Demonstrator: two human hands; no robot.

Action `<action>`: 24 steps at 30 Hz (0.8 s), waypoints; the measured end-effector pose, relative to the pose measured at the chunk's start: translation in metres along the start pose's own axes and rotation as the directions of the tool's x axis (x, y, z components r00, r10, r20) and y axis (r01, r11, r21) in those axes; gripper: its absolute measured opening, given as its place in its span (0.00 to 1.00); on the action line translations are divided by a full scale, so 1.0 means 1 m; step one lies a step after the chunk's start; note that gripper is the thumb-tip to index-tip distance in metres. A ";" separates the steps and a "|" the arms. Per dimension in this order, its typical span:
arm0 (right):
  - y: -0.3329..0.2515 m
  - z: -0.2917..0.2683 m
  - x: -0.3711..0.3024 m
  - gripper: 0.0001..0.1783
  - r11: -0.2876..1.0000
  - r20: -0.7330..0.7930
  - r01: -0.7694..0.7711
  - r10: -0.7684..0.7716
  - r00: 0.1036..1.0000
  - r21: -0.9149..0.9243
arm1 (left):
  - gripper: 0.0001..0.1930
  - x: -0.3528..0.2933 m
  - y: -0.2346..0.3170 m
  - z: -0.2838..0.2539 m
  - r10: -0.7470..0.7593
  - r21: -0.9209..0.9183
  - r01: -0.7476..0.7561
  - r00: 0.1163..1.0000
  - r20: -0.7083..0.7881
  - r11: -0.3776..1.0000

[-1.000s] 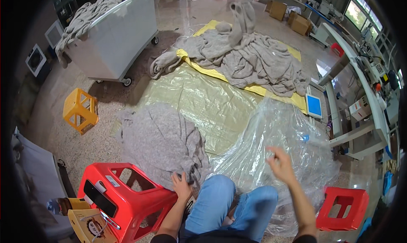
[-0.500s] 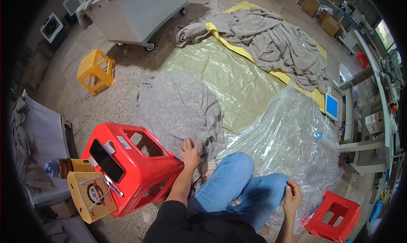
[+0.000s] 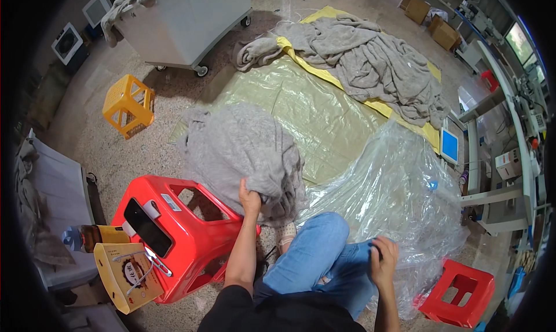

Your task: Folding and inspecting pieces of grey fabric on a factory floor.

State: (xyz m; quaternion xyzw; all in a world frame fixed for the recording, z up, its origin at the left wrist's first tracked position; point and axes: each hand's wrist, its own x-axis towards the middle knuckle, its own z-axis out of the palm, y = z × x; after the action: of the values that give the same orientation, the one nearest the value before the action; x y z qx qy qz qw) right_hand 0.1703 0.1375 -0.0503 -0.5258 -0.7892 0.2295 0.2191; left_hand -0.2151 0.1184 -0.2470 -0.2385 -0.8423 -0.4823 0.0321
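A bunched grey fluffy blanket-like cloth (image 3: pixel 237 141) lies in a heap in front of me, partly on the greenish plastic sheet (image 3: pixel 324 129). My left hand (image 3: pixel 251 200) is closed on a fold at its near edge, with the thumb on top and the fingers mostly hidden in the pile. Beside my bent knee, my right hand (image 3: pixel 384 262) hangs with loosely curled fingers and holds nothing I can see. A red stool (image 3: pixel 202 245) stands just left of my left forearm, carrying a black phone (image 3: pixel 147 227), scissors (image 3: pixel 157 262) and a yellow paper bag (image 3: pixel 128 280).
Clear plastic film (image 3: pixel 388 187) spreads to the right of the heap. More grey cloth (image 3: pixel 370 65) lies beyond on yellow sheeting. A wheeled bin (image 3: pixel 185 30) and a yellow stool (image 3: pixel 128 106) stand far left; a small red stool (image 3: pixel 457 294) and a workbench frame (image 3: pixel 498 199) are at right.
My left hand has gone from resting spread on the cloth to gripping a fold, which is now raised. My right hand has shifted slightly up and left beside the knee.
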 end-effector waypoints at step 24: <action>-0.183 -0.151 -0.021 0.22 0.234 0.288 -0.213 -0.358 0.888 0.948 | 0.15 0.110 0.359 -0.221 0.674 -0.830 0.500 0.704 0.224 -0.245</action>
State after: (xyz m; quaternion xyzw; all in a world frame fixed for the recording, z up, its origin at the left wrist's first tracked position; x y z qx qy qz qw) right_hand 0.1328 0.0758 0.1768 -0.1686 -0.5269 0.7702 0.3173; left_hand -0.1962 0.1273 0.1884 -0.3973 -0.0227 -0.8030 -0.4436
